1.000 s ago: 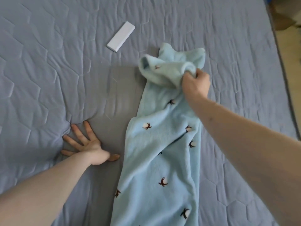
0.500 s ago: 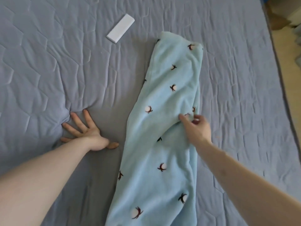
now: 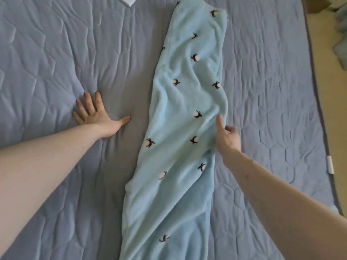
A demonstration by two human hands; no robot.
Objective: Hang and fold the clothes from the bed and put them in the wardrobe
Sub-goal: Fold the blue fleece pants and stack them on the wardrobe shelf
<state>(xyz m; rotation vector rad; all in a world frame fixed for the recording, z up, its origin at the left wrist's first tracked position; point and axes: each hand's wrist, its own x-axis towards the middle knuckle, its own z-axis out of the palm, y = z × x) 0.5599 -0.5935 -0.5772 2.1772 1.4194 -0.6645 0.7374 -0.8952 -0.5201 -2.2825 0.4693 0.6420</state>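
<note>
- Bed: grey-blue quilted cover fills the view; floor shows along the 3 o'clock edge.
- Garment: pale blue fleece with dark sprig marks, laid in one long strip down the middle of the bed; its long axis runs from 12 o'clock, leaning slightly, to about 7 o'clock.
- Left hand: flat on the cover at 9 o'clock of the garment, fingers spread and straight, holding nothing; well apart from the fabric.
- Right hand: at the garment's 3 o'clock edge, thumb on top and fingers curled beneath, seemingly pinching that edge, though the fingertips are hidden; this is the nearer hand, so the next fold probably starts here, across the long axis.
- White object: only a corner shows at 12 o'clock, left of the garment's far end.
</note>
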